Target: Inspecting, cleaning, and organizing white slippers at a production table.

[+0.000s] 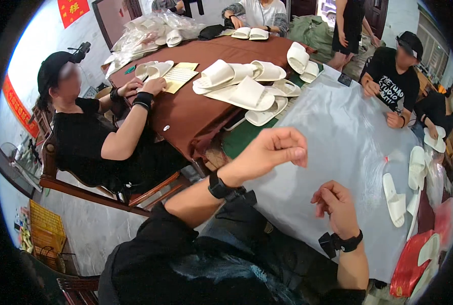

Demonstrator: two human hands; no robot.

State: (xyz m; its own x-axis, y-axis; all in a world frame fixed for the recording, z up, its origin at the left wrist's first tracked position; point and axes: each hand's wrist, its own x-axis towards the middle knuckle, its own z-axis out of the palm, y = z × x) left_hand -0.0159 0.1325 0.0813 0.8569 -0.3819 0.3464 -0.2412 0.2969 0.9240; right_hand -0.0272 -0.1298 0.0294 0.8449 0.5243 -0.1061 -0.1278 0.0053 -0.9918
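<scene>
Left hand [272,150]: raised above the near edge of the clear plastic sheet [338,137], fingers curled in toward the palm, thumb laid along them; nothing visible in the grip. Right hand [336,206]: fingers loosely bent, tips apparently resting on the sheet, though a pinch of the film cannot be confirmed at this angle. Sheet lies under and beyond both sets of fingertips. White slippers [396,198] lie to the right of the right fingers, well apart. Slipper pile [247,89] sits beyond the left knuckles on the brown table [186,114]. Palms are hidden.
</scene>
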